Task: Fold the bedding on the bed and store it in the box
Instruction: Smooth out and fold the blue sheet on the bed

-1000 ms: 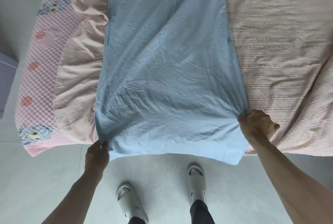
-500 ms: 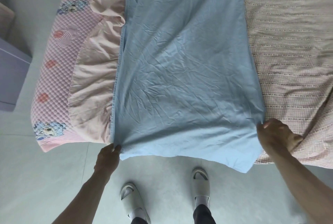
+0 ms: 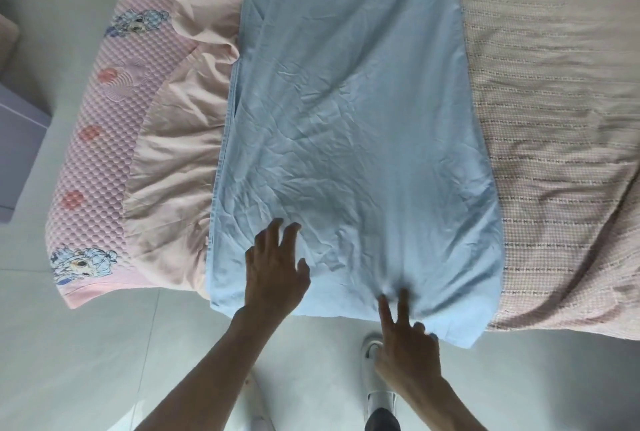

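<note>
A light blue sheet (image 3: pixel 353 125), folded into a long strip, lies along the bed with its near end hanging over the bed's edge. My left hand (image 3: pixel 273 268) lies flat on the sheet near its lower left corner, fingers spread. My right hand (image 3: pixel 405 344) is at the sheet's near edge, with two straight fingers pressing into the fabric, which bunches into small creases there. Neither hand grips the cloth.
A crumpled pale pink sheet (image 3: pixel 173 167) lies left of the blue one, on a pink quilted mattress pad (image 3: pixel 100 139) with cartoon prints. A beige woven blanket (image 3: pixel 554 153) covers the bed's right side. A purple box (image 3: pixel 17 143) stands on the floor at left. My slippered feet are below.
Both hands have let go of the sheet's near corners and moved inward onto the fabric. The left now lies flat, the right presses with two fingers.
</note>
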A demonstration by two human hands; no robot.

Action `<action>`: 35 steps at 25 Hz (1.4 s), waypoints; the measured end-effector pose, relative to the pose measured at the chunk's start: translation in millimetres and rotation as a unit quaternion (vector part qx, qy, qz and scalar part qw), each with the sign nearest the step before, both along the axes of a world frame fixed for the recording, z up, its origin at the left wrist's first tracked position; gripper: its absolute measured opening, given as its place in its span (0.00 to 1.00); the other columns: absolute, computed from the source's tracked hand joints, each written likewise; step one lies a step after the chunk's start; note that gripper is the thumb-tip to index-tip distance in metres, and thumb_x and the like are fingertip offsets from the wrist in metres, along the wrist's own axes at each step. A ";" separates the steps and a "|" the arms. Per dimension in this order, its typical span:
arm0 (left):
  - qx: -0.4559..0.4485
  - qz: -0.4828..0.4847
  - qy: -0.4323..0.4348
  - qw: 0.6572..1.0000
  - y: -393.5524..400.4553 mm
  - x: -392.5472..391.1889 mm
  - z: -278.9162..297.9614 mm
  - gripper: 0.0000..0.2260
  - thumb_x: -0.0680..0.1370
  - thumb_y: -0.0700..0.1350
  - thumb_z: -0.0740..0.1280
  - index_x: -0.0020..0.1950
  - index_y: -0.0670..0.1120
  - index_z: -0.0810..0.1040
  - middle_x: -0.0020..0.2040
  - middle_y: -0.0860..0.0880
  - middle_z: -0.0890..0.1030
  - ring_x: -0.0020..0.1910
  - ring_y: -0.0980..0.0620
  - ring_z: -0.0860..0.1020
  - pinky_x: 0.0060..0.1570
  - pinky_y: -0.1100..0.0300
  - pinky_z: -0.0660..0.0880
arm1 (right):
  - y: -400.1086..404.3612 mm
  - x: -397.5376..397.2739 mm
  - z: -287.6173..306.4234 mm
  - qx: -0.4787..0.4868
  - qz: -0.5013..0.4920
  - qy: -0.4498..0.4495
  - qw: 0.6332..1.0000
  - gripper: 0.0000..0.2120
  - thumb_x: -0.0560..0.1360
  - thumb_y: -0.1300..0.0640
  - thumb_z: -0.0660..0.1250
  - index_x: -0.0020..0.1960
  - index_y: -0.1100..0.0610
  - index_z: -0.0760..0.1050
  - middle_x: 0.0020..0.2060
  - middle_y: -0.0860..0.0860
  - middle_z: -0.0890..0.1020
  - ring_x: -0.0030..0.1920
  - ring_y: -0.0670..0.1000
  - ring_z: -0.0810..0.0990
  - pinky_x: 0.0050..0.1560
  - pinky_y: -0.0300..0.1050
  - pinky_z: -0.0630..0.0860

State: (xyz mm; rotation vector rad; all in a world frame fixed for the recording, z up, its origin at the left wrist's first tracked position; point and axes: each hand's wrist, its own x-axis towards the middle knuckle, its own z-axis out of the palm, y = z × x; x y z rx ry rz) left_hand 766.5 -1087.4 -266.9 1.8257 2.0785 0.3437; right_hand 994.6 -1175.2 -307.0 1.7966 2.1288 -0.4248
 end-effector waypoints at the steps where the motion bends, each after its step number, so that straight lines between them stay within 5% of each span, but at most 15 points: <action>1: -0.003 -0.071 0.007 0.997 21.2 15.6 1.5 0.28 0.72 0.46 0.70 0.71 0.49 0.69 0.74 0.44 0.65 0.68 0.42 0.67 0.59 0.43 0.70 | 24.6 -3.2 7.7 0.025 0.011 0.026 0.999 0.23 0.62 0.53 0.67 0.54 0.61 0.81 0.59 0.63 0.80 0.40 0.65 0.81 0.36 0.56 0.77; 3: -0.027 -0.150 0.046 0.987 41.3 25.3 -10.2 0.32 0.75 0.49 0.69 0.77 0.51 0.62 0.79 0.44 0.56 0.75 0.41 0.59 0.66 0.41 0.65 | 95.9 -1.3 19.4 0.125 -0.004 0.045 0.991 0.24 0.69 0.52 0.67 0.63 0.58 0.77 0.65 0.60 0.76 0.59 0.66 0.78 0.51 0.62 0.76; 6: -0.133 -0.143 0.112 0.974 -7.2 2.2 -40.8 0.44 0.68 0.56 0.74 0.79 0.57 0.56 0.81 0.45 0.50 0.78 0.37 0.53 0.63 0.33 0.67 | 121.0 24.5 13.4 0.084 -0.055 0.025 0.995 0.46 0.68 0.45 0.73 0.80 0.49 0.56 0.80 0.57 0.55 0.76 0.66 0.60 0.64 0.71 0.66; 9: -0.309 -0.172 0.117 0.928 -57.0 -13.7 -33.1 0.46 0.69 0.55 0.72 0.78 0.64 0.46 0.80 0.50 0.35 0.79 0.38 0.46 0.61 0.43 0.73 | 34.7 42.7 1.2 -0.119 -0.040 -0.020 0.992 0.56 0.61 0.43 0.77 0.80 0.44 0.48 0.80 0.54 0.39 0.76 0.67 0.58 0.62 0.73 0.69; 11: -0.354 -0.134 0.101 0.920 -55.1 -15.9 -5.0 0.35 0.76 0.54 0.65 0.78 0.61 0.51 0.81 0.52 0.44 0.77 0.44 0.57 0.67 0.49 0.69 | 4.2 40.9 10.8 -0.142 -0.040 0.007 0.989 0.54 0.45 0.36 0.79 0.68 0.43 0.64 0.79 0.53 0.38 0.61 0.65 0.79 0.46 0.72 0.78; 13: -0.232 -0.120 0.107 0.960 -46.1 -17.5 28.4 0.31 0.74 0.53 0.63 0.77 0.58 0.57 0.74 0.49 0.68 0.68 0.46 0.72 0.63 0.47 0.72 | 13.7 21.7 32.1 -0.108 -0.024 0.075 0.991 0.53 0.32 0.38 0.77 0.57 0.46 0.69 0.80 0.55 0.48 0.48 0.60 0.84 0.34 0.65 0.79; 15: -0.178 -0.080 0.062 0.979 -41.1 -26.6 73.2 0.34 0.67 0.57 0.61 0.73 0.56 0.62 0.62 0.48 0.81 0.59 0.48 0.78 0.57 0.47 0.75 | 44.5 -25.7 96.4 -0.040 -0.033 0.134 0.990 0.52 0.35 0.43 0.79 0.59 0.48 0.70 0.74 0.55 0.64 0.55 0.61 0.80 0.37 0.64 0.81; 19: -0.029 -0.068 0.039 0.997 -20.6 -64.7 190.7 0.33 0.67 0.58 0.59 0.73 0.53 0.66 0.67 0.46 0.77 0.65 0.47 0.73 0.66 0.45 0.65 | 100.6 -129.7 263.6 0.136 -0.042 0.179 0.974 0.36 0.59 0.42 0.71 0.66 0.48 0.71 0.70 0.56 0.74 0.60 0.62 0.81 0.46 0.60 0.81; 24: 0.050 -0.040 0.039 0.997 4.4 -153.7 316.0 0.31 0.71 0.57 0.58 0.74 0.49 0.67 0.70 0.43 0.74 0.67 0.40 0.75 0.61 0.37 0.69 | 119.0 -227.8 379.6 0.203 -0.088 0.244 0.944 0.30 0.74 0.46 0.65 0.75 0.50 0.65 0.78 0.54 0.60 0.76 0.60 0.63 0.68 0.62 0.68; 28: 0.072 -0.051 0.027 0.996 8.6 -226.2 368.5 0.32 0.72 0.57 0.57 0.76 0.49 0.66 0.72 0.43 0.71 0.69 0.40 0.72 0.63 0.35 0.66 | 110.6 -272.5 417.2 0.203 -0.132 0.251 0.937 0.31 0.77 0.46 0.64 0.77 0.48 0.61 0.80 0.51 0.55 0.78 0.57 0.58 0.71 0.59 0.64; 35: 0.034 -0.131 0.053 0.989 102.7 -325.3 379.4 0.33 0.70 0.56 0.57 0.75 0.48 0.67 0.70 0.42 0.73 0.66 0.40 0.75 0.58 0.33 0.71 | 187.9 -361.7 414.5 0.251 -0.200 0.237 0.917 0.34 0.72 0.41 0.59 0.76 0.49 0.64 0.78 0.53 0.60 0.75 0.60 0.63 0.68 0.62 0.67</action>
